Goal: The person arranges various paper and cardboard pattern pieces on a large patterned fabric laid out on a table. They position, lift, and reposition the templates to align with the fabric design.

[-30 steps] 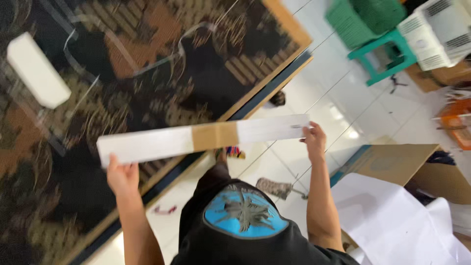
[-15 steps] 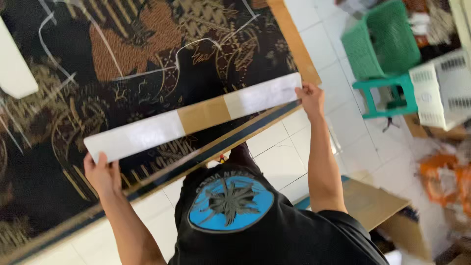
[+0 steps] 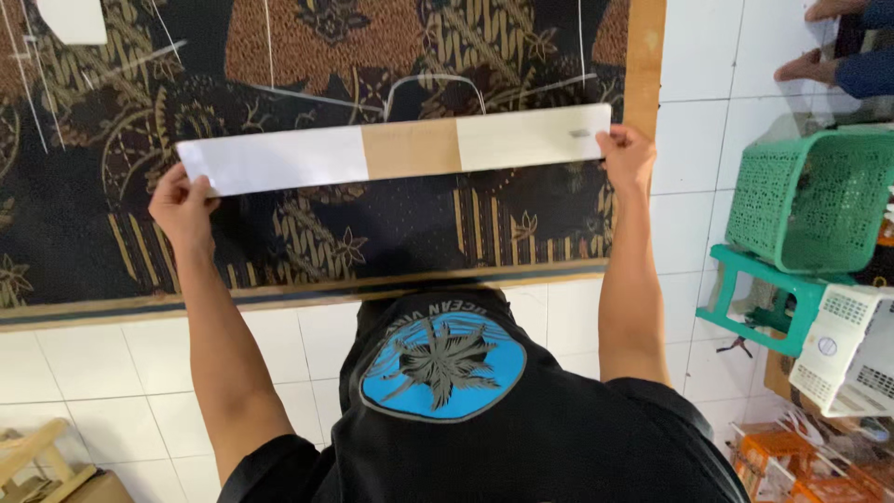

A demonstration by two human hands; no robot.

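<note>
While the long paper strip is held stretched over the dark patterned cloth, little of the work can be judged finished: chalk-like white lines are already drawn on the cloth near the strip's upper edge, yet the strip itself appears not to have been laid flat, so its placing and any marking around it seem to be left. At the strip's nine o'clock end, the left hand is closed on the white corner, thumb over the top and fingers curled beneath. The strip is carried from there toward three o'clock, slightly tilted so that the right end sits higher; a white section comes first, then a brown taped band at the middle, then a cream section. At the three o'clock end, the right hand is pinched on the strip's edge, close to the wooden border of the work surface. Whether the strip touches the cloth cannot be told. At six o'clock from the strip, the wearer's black shirt with a round blue print is seen above white floor tiles. Farther toward three o'clock, a green basket is set on a green stool, with a white basket beside it.
</note>
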